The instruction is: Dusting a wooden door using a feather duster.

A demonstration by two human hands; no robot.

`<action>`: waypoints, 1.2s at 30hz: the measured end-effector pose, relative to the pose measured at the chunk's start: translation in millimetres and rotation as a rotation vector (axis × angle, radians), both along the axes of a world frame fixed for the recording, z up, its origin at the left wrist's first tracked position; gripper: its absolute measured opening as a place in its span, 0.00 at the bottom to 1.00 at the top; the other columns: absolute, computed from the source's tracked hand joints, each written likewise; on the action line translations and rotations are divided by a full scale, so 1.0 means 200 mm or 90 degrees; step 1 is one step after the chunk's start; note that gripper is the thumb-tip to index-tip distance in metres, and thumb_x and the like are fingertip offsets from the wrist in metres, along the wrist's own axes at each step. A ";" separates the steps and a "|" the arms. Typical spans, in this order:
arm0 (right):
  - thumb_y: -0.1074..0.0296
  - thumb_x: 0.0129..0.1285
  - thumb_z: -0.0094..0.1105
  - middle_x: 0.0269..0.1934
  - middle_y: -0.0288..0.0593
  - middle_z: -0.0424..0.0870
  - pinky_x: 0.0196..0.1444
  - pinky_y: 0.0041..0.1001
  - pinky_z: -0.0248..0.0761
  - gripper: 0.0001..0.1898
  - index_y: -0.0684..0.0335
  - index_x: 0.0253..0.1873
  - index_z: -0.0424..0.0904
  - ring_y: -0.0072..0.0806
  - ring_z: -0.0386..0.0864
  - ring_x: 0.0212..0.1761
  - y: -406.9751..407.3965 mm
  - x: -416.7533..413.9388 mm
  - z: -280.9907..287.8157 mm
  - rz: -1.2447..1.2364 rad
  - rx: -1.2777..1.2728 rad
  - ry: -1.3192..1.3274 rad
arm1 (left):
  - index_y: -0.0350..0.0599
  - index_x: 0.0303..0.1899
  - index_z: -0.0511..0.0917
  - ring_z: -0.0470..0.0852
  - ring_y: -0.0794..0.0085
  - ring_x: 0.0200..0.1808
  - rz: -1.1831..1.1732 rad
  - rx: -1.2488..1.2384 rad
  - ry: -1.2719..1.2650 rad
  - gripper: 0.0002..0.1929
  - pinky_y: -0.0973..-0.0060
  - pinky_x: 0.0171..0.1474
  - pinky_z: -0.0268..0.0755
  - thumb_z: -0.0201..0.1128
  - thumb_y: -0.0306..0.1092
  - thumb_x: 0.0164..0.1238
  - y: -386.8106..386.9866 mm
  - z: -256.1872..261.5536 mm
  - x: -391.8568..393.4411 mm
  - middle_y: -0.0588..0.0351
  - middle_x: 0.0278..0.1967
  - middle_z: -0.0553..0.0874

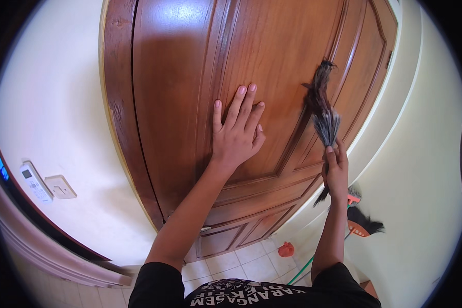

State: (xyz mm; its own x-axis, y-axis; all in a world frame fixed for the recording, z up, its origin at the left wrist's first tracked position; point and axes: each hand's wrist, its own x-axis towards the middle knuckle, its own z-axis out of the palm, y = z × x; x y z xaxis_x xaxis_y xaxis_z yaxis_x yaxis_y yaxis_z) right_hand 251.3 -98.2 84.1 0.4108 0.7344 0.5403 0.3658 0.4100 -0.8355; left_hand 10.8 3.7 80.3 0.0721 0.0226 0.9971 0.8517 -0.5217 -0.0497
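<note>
A brown panelled wooden door (277, 69) fills the middle of the head view. My left hand (238, 131) lies flat against its surface with the fingers apart and nothing held. To the right, my right hand (335, 169) grips a feather duster (325, 111) near the base of its dark and grey feathers. The duster points up, its feathers lying against or just in front of the door's panel moulding; contact is hard to tell. Part of the duster sticks out below my right hand. The door's metal handle (205, 228) shows beside my left forearm.
Left of the door, an air-conditioner remote (35, 181) and a light switch (61, 187) are on the white wall. At the lower right stand an orange-headed brush (353, 197) and a black-bristled broom (364, 223). A red plastic bag (286, 249) lies on the tiled floor (254, 265).
</note>
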 end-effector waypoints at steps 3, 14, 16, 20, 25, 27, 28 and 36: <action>0.63 0.75 0.50 0.26 0.31 0.67 0.13 0.16 0.53 0.25 0.64 0.72 0.60 0.13 0.61 0.14 -0.05 -0.01 -0.11 -0.009 -0.020 -0.012 | 0.53 0.49 0.83 0.63 0.66 0.74 -0.006 0.003 0.004 0.16 0.52 0.76 0.35 0.54 0.40 0.62 -0.01 0.01 0.00 0.54 0.70 0.71; 0.62 0.72 0.54 0.31 0.44 0.76 0.34 0.31 0.69 0.21 0.68 0.64 0.72 0.31 0.72 0.26 -0.07 0.03 0.09 -0.145 0.002 -0.195 | 0.53 0.63 0.73 0.60 0.73 0.75 -0.003 -0.125 0.178 0.27 0.54 0.72 0.44 0.58 0.42 0.60 -0.14 0.04 -0.26 0.61 0.73 0.65; 0.63 0.72 0.53 0.27 0.41 0.75 0.30 0.28 0.68 0.22 0.67 0.66 0.70 0.25 0.71 0.24 -0.07 0.05 0.02 -0.191 0.006 -0.280 | 0.53 0.64 0.73 0.59 0.73 0.75 0.027 -0.125 0.208 0.27 0.52 0.72 0.44 0.58 0.42 0.61 -0.19 0.02 -0.36 0.61 0.73 0.65; 0.67 0.71 0.52 0.22 0.51 0.76 0.30 0.33 0.70 0.20 0.68 0.65 0.71 0.37 0.78 0.23 -0.09 0.00 -0.23 -0.282 -0.003 -0.373 | 0.55 0.64 0.73 0.59 0.75 0.75 0.082 -0.115 0.254 0.27 0.48 0.74 0.38 0.57 0.42 0.61 -0.21 -0.07 -0.50 0.62 0.73 0.65; 0.67 0.71 0.50 0.26 0.62 0.78 0.30 0.44 0.69 0.19 0.60 0.65 0.72 0.56 0.79 0.27 -0.07 -0.19 0.02 -0.370 0.013 -0.416 | 0.56 0.64 0.73 0.60 0.75 0.75 0.097 -0.081 0.326 0.27 0.51 0.76 0.35 0.58 0.40 0.60 -0.20 -0.06 -0.65 0.62 0.73 0.65; 0.68 0.71 0.50 0.27 0.61 0.80 0.30 0.46 0.70 0.20 0.59 0.66 0.71 0.56 0.80 0.28 -0.07 -0.17 0.13 -0.381 0.033 -0.430 | 0.55 0.64 0.74 0.60 0.75 0.75 0.085 -0.107 0.334 0.27 0.53 0.76 0.38 0.59 0.39 0.60 -0.24 -0.05 -0.66 0.62 0.73 0.66; 0.69 0.70 0.50 0.28 0.60 0.81 0.31 0.47 0.71 0.21 0.59 0.67 0.70 0.56 0.80 0.28 -0.07 -0.16 0.17 -0.394 0.051 -0.444 | 0.55 0.63 0.74 0.60 0.74 0.75 0.070 -0.134 0.345 0.27 0.55 0.76 0.40 0.59 0.38 0.59 -0.26 -0.04 -0.67 0.61 0.72 0.66; 0.70 0.69 0.51 0.37 0.54 0.83 0.32 0.46 0.76 0.24 0.57 0.70 0.66 0.52 0.83 0.32 -0.12 -0.30 -0.07 -0.442 -0.021 -0.566 | 0.51 0.60 0.76 0.71 0.62 0.66 -0.029 -0.090 0.315 0.25 0.56 0.67 0.59 0.61 0.39 0.59 -0.31 0.22 -0.62 0.54 0.63 0.76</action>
State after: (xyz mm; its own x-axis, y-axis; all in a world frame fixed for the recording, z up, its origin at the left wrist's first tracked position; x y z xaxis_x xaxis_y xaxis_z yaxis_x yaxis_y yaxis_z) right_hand 191.5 -121.5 69.9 0.2154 0.5166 0.8287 0.9763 -0.1312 -0.1720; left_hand -113.6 -59.2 124.4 0.5381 0.1405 0.8311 0.7208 -0.5878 -0.3674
